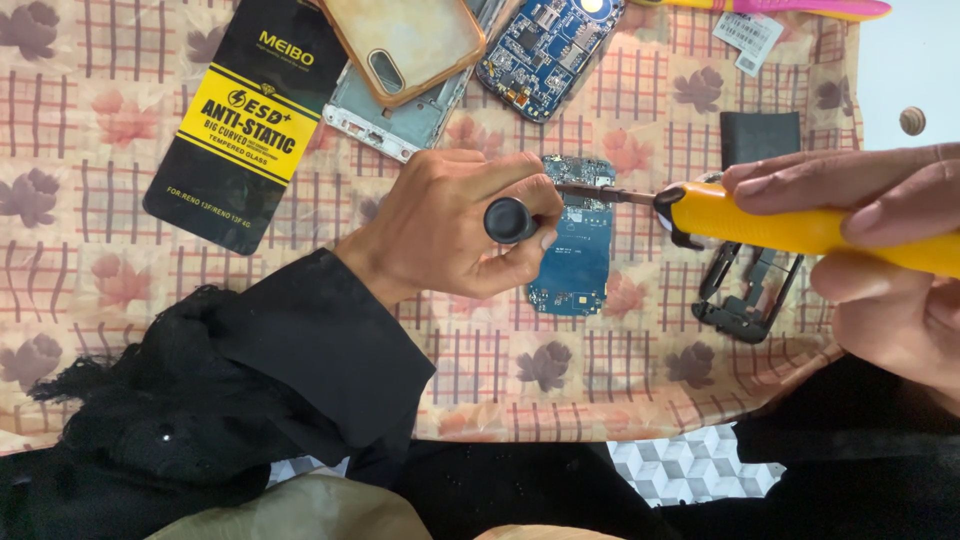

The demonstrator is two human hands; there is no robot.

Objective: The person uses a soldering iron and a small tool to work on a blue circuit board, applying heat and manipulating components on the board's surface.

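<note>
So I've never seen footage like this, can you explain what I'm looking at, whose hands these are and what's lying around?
This is one picture from a camera worn on a person's head, looking down at their own bare hands over a patterned cloth. The left hand has a grip on a black-capped tool over a blue circuit board. The right hand holds a yellow-handled tool, its metal tip at the board. Around them lie a second circuit board, a tan phone case, a black-and-yellow packet and a black phone frame.
</note>
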